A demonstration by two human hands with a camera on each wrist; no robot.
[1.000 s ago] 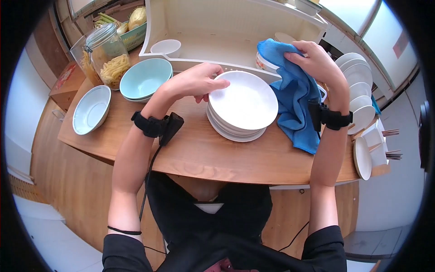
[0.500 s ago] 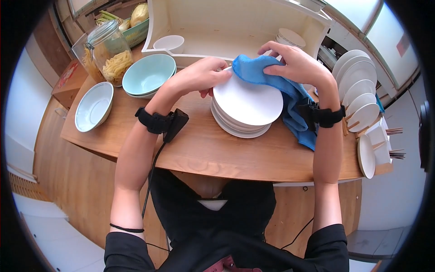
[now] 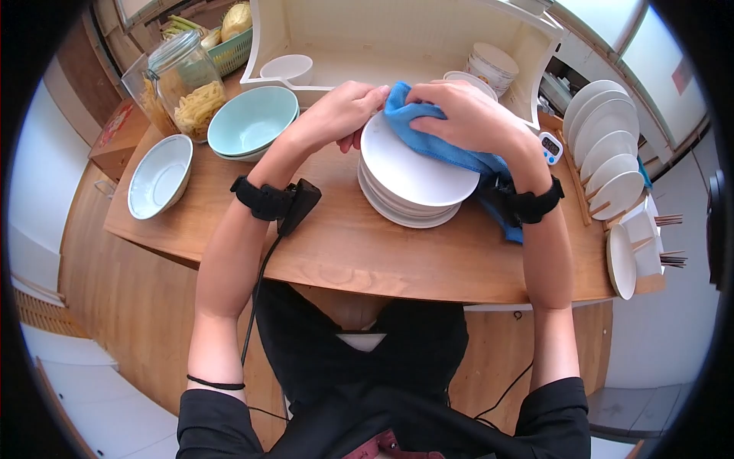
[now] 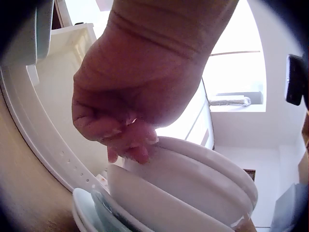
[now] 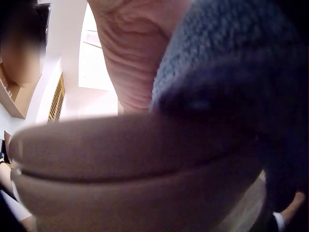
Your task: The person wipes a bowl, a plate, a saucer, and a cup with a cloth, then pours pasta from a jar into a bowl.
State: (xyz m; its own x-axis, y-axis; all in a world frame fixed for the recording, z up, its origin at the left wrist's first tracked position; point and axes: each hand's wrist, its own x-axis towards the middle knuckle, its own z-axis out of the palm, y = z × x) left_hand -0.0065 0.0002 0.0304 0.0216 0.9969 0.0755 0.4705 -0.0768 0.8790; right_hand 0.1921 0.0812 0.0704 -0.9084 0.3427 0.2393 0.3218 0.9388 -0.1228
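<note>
A stack of white plates [image 3: 394, 216] stands on the wooden table in the head view. My left hand [image 3: 344, 111] pinches the far left rim of the top plate [image 3: 417, 180]. In the left wrist view its curled fingers [image 4: 137, 152] hook under that rim, with a gap between this plate [image 4: 193, 169] and the one below. My right hand [image 3: 470, 115] holds a blue cloth [image 3: 428, 144] against the plate's far rim, close to my left fingers. The cloth's loose end hangs down to the right of the stack. Dark cloth [image 5: 207, 63] fills much of the right wrist view.
Light-blue bowls [image 3: 252, 122], a whitish bowl [image 3: 160, 177] and a pasta jar [image 3: 187, 96] stand left. Behind is a cream-coloured open cabinet [image 3: 382, 46] holding bowls. On the right are a plate rack with white plates [image 3: 612, 153] and a small timer [image 3: 550, 148].
My right hand has brought the blue cloth leftward from beside the stack onto the top plate's far rim. My left hand has kept its hold on the plate.
</note>
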